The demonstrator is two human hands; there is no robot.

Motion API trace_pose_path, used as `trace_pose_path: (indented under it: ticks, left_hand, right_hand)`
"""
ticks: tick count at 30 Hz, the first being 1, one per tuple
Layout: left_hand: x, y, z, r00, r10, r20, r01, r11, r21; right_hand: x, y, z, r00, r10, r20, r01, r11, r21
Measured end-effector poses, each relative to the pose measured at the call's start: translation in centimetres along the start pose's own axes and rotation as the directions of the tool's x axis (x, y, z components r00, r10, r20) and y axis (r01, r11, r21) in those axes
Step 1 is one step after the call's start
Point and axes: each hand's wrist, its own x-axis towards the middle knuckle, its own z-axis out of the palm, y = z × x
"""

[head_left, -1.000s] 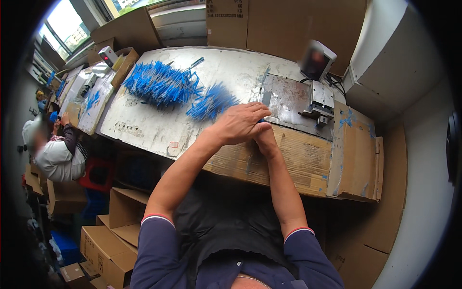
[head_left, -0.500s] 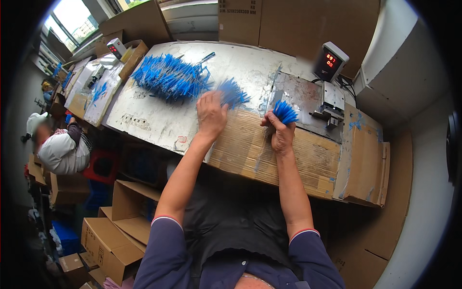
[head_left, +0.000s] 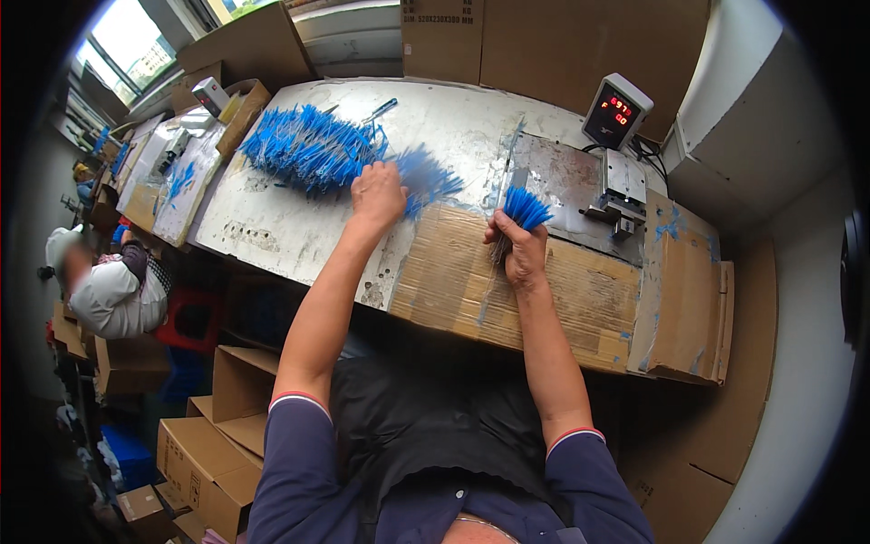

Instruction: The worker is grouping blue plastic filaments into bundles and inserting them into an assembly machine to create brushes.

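A large heap of thin blue pieces with pale, wire-like strands [head_left: 313, 150] lies on the left part of the worktable. At the heap's right end, my left hand [head_left: 378, 192] has its fingers curled round a loose bunch of the same blue pieces [head_left: 428, 181], which fans out to the right and is smeared by motion. My right hand [head_left: 521, 249] grips an upright, tighter bunch of blue pieces [head_left: 526, 208] over the cardboard sheet [head_left: 453, 263]. Blue ends stick out above its thumb, and thin pale strands hang below.
A small machine [head_left: 623, 195] on a metal plate [head_left: 557, 177] stands at the right, with a red-lit display box [head_left: 618, 111] behind. A blue-handled tool [head_left: 381, 109] lies beyond the heap. Cardboard boxes [head_left: 208, 462] stand lower left; another person [head_left: 118, 290] sits at far left.
My left hand has moved left and slightly away from me, toward the heap, its blurred bunch shifting along. My right hand with its bunch stays almost in place.
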Motion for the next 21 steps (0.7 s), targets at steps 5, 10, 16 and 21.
trace_pose_path:
  ticks: [5,10,16,21]
  left_hand:
    - [0.3,0.1,0.3,1.0,0.01,-0.017,-0.011,0.999,-0.031]
    - [0.1,0.8,-1.0,0.998,-0.056,0.005,0.056,0.997,-0.049]
    - [0.0,-0.7,-0.9,0.974,0.001,-0.227,-0.058,0.968,-0.244]
    - [0.5,-0.5,-2.1,0.995,-0.1,-0.018,0.081,0.884,-0.461]
  right_hand:
    - [0.0,0.0,0.0,1.0,0.012,-0.008,-0.012,1.0,0.0]
    - [0.2,-0.2,-0.3,0.999,0.022,-0.028,-0.021,1.0,0.006]
    - [-0.1,-0.4,0.1,0.999,0.04,-0.035,-0.039,0.999,0.034]
    - [-0.3,-0.7,-0.6,0.996,0.084,-0.044,-0.082,0.995,0.048]
